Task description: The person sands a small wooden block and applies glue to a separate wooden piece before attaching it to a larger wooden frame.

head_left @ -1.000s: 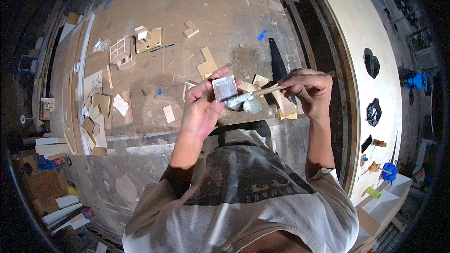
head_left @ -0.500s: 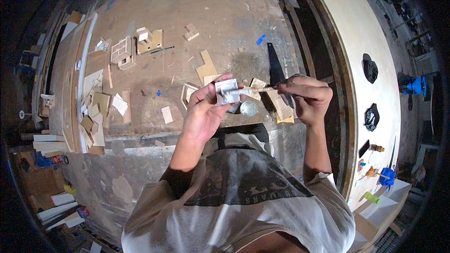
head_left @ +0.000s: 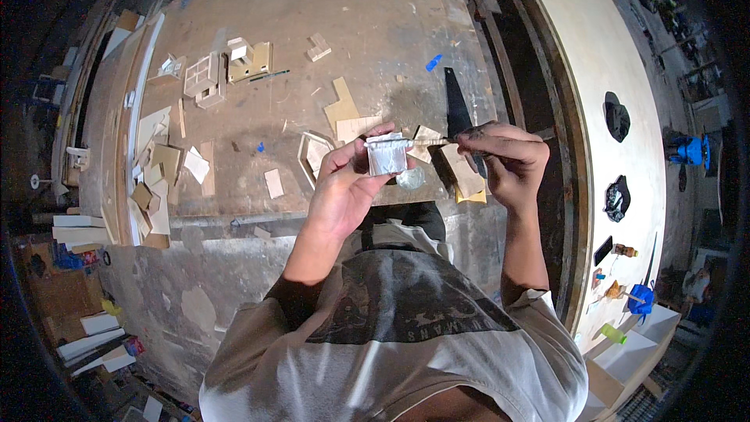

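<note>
My left hand (head_left: 340,199) grips a small white-coated box-like piece (head_left: 387,159) by its sides, fingers behind it and thumb along the lower edge. In my right hand (head_left: 513,162), thumb and fingers pinch the dark end of a slim paintbrush (head_left: 430,141). Its whitened tip reaches the top edge of the white piece; exactly where it touches I cannot tell. Just below the piece, partly covered by it, is a round container of whitish stuff (head_left: 412,179). A hand saw (head_left: 457,101) with a dark blade lies beyond my right hand.
Wooden blocks (head_left: 462,169) lie under my right hand. Small wooden house models (head_left: 203,78) stand at the far left, near a heap of offcuts (head_left: 162,164). An open wooden frame (head_left: 313,155) lies beside my left hand. A pale bench (head_left: 578,23) runs along the right.
My left hand has tilted the white piece, so another broad face shows. The brush has shifted from across its face to its upper edge; my right hand has moved slightly left.
</note>
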